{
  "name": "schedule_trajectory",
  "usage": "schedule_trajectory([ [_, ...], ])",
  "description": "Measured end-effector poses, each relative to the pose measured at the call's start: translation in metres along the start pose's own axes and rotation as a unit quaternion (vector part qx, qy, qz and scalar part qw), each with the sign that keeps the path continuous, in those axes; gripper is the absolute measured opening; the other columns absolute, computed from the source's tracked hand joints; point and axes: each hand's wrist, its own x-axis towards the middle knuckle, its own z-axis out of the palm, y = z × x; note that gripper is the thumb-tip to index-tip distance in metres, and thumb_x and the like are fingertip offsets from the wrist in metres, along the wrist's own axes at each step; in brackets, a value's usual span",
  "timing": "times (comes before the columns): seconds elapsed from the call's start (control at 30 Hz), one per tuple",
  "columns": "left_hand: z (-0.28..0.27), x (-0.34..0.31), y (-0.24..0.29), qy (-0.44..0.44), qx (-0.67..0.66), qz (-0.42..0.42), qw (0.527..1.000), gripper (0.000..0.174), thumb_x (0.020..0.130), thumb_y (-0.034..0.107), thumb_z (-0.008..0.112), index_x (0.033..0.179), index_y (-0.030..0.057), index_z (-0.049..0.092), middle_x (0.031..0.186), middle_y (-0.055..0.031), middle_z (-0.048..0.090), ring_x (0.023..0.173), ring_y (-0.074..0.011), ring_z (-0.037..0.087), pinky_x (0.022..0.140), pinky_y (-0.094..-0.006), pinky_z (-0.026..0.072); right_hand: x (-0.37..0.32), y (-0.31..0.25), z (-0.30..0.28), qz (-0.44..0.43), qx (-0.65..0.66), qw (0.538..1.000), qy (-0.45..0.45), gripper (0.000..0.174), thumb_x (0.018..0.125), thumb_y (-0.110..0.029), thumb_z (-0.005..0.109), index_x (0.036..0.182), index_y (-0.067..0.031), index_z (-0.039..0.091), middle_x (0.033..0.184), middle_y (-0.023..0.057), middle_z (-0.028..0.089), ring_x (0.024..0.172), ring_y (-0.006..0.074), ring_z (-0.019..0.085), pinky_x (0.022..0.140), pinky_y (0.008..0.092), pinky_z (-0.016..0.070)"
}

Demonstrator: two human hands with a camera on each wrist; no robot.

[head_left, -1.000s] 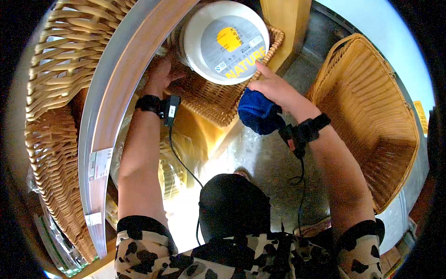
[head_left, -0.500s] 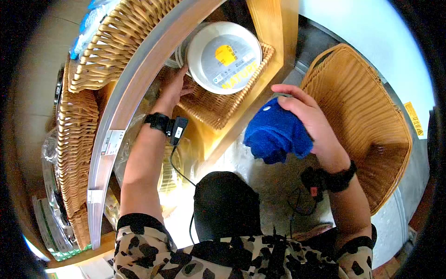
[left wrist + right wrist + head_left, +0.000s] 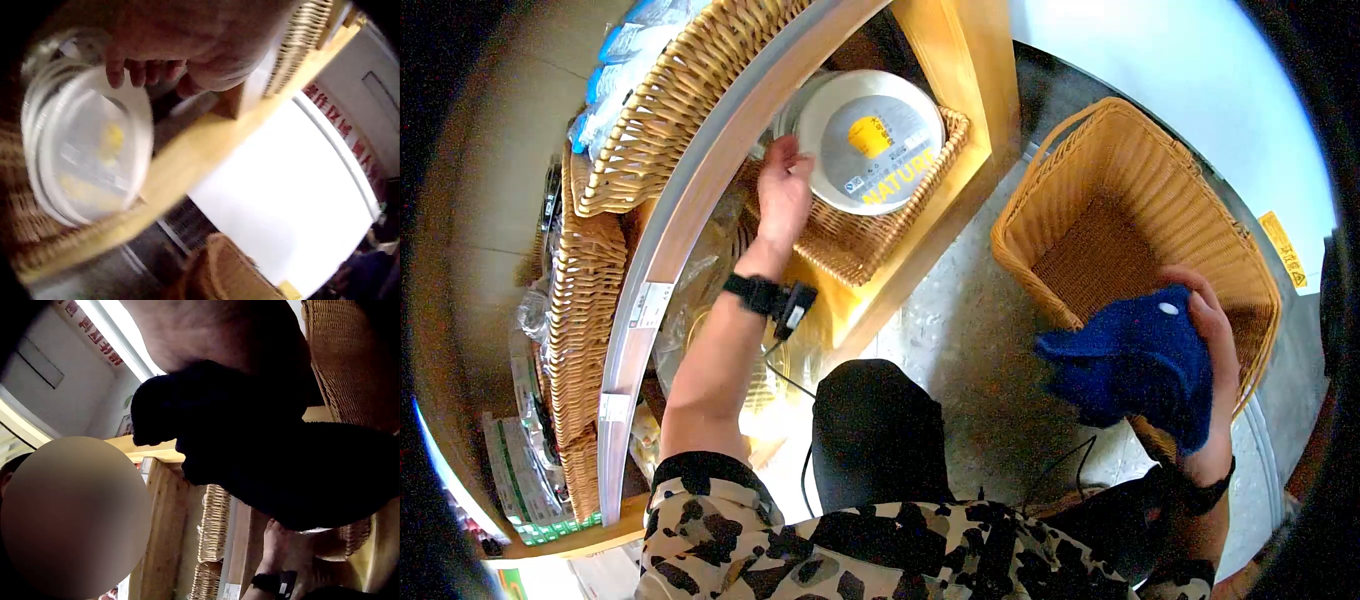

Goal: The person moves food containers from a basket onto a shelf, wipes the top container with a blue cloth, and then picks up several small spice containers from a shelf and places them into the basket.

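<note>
A stack of white bowls with a grey label reading NATURE stands in a wicker basket on a wooden shelf. Beside the stack's left side is my left hand, its fingers loosely bent and holding nothing. The left wrist view has those fingertips hanging over the upper rims of the bowls. On the right, my right hand grips a bunched blue cloth over the front of a big wicker basket. In the right wrist view the cloth looks nearly black and hides most of the fingers.
A curved shelf edge with price tags runs close to my left arm. Past it are another wicker basket and plastic-wrapped goods. A wooden post rises behind the bowls. The grey floor lies between shelf and big basket.
My right hand has moved from beside the bowls rightward and toward my body, carrying the blue cloth to the big basket. My left hand stays by the bowls, its wrist turned somewhat.
</note>
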Motion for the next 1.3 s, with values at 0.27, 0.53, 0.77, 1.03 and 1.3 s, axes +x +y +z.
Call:
schedule_trajectory([
  [0.27,0.113,-0.125,0.198,-0.478,-0.300,-0.087,0.821,0.086,0.081,0.049,0.062,0.139,0.0016,0.020,0.129,-0.0254,0.039,0.116,-0.0277,0.046,0.098,-0.0363,0.0384,-0.010,0.002,-0.010,-0.048,-0.014,0.999,0.021,0.036,0.091,-0.024,0.042,0.119,-0.0031,0.050,0.108,0.0085,0.056,0.100,0.0172,0.053,0.091,0.0285,0.0401],
  [0.53,0.163,-0.160,0.213,-0.449,-0.367,-0.203,0.789,0.061,0.080,0.041,0.068,0.123,0.0054,0.044,0.111,-0.0050,0.056,0.101,-0.0154,0.053,0.089,-0.0293,0.0429,-0.006,0.019,-0.024,-0.087,-0.161,0.977,-0.113,0.037,0.088,-0.013,0.049,0.123,-0.0023,0.048,0.123,0.0108,0.050,0.115,0.0202,0.045,0.101,0.0316,0.0322],
  [0.77,0.169,-0.169,0.188,-0.417,-0.401,-0.253,0.776,0.039,0.080,0.026,0.069,0.111,0.0086,0.052,0.097,0.0001,0.059,0.090,-0.0102,0.055,0.083,-0.0244,0.0434,0.011,0.033,-0.034,-0.018,-0.187,0.971,-0.151,0.043,0.090,-0.022,0.052,0.127,-0.0015,0.044,0.121,0.0148,0.052,0.113,0.0235,0.048,0.098,0.0326,0.0356],
  [1.03,0.167,-0.160,0.169,-0.493,-0.389,-0.281,0.726,0.039,0.082,0.024,0.065,0.115,0.0070,0.051,0.101,0.0001,0.058,0.093,-0.0097,0.053,0.084,-0.0251,0.0420,0.007,0.039,-0.039,0.087,-0.191,0.959,-0.190,0.044,0.093,-0.026,0.051,0.127,0.0009,0.043,0.117,0.0101,0.053,0.108,0.0167,0.048,0.095,0.0295,0.0374],
  [1.3,0.173,-0.143,0.150,-0.520,-0.378,-0.305,0.702,0.041,0.082,0.022,0.064,0.117,0.0060,0.050,0.104,-0.0019,0.057,0.095,-0.0115,0.053,0.085,-0.0257,0.0417,-0.001,0.043,-0.051,0.096,-0.246,0.954,-0.144,0.042,0.090,-0.023,0.054,0.124,-0.0001,0.046,0.118,0.0133,0.053,0.110,0.0215,0.050,0.092,0.0325,0.0404],
])
